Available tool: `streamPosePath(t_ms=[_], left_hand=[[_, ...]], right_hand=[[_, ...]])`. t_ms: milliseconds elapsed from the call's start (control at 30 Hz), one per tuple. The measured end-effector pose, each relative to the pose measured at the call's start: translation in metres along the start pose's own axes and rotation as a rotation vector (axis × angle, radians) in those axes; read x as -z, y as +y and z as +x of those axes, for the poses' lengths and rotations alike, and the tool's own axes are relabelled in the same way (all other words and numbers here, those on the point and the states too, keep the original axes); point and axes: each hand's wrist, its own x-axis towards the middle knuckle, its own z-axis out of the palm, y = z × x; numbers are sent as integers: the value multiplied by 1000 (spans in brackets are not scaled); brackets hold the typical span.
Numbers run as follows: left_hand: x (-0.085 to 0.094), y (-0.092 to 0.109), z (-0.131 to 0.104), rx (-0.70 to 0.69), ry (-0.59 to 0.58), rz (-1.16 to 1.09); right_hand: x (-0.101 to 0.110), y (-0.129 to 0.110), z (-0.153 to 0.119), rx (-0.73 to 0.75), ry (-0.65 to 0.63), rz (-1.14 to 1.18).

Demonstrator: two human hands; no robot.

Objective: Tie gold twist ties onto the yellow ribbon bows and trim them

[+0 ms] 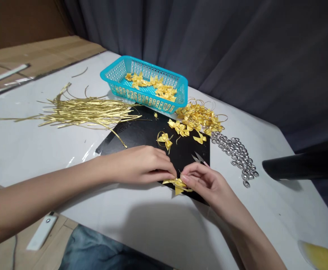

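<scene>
Both hands meet over the near edge of a black mat [135, 131]. My left hand [149, 165] is closed, its fingertips pinching a yellow ribbon bow [178, 184] from the left. From the right, my right hand [201, 178] pinches the same bow between thumb and forefinger. A thin gold cord runs along the bow; its ends are partly hidden by the fingers. Just beyond my right hand lie scissors [199, 157], with the blades showing and the handles mostly covered. Further up the mat lies another yellow bow with a cord loop [165, 140].
A blue basket [144, 99] at the back holds several yellow bows. Gold cords [87, 111] lie in a bundle at left. Right of the basket are a heap of corded bows [200, 116] and a pile of silver beads [237, 153]. A black cylinder [301, 165] lies at far right.
</scene>
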Motion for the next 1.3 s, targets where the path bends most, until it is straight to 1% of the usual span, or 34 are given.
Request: streamPosePath(t_ms=[67, 133, 233, 300, 400, 533, 600, 733, 867, 933, 1000, 1067, 1200, 1300], left_hand=[[2, 3, -1, 7, 57, -48], [1, 5, -2, 23, 138, -95], [-5, 6, -3, 47, 227, -161], [-11, 4, -2, 44, 244, -187], [-18, 1, -1, 32, 233, -237], [-23, -2, -1, 81, 247, -325], [-24, -1, -1, 102, 283, -347], [-26, 0, -1, 133, 331, -375], [-27, 2, -2, 144, 307, -376], [-28, 4, -1, 139, 297, -373], [-30, 5, -1, 142, 300, -367], [-31, 5, 0, 172, 303, -352], [-33, 3, 1, 248, 286, -311], [-34, 1, 0, 232, 265, -276]], right_hand=[[2, 0, -2, -33, -17, 74], [4, 1, -4, -57, -45, 158], [6, 2, -3, -85, -82, 265], [6, 2, -2, -110, -87, 318], [5, 2, 0, -151, -80, 353], [6, 5, 0, -139, -42, 298], [7, 7, -1, -87, 16, 250], [9, 8, -5, 73, 245, 165], [6, 5, -10, 275, 462, 10], [2, 3, -12, 391, 520, -68], [-2, 2, -14, 490, 518, -107], [-4, 2, -15, 532, 485, -120], [-1, 3, -15, 474, 406, -39], [3, 4, -15, 424, 306, 123]])
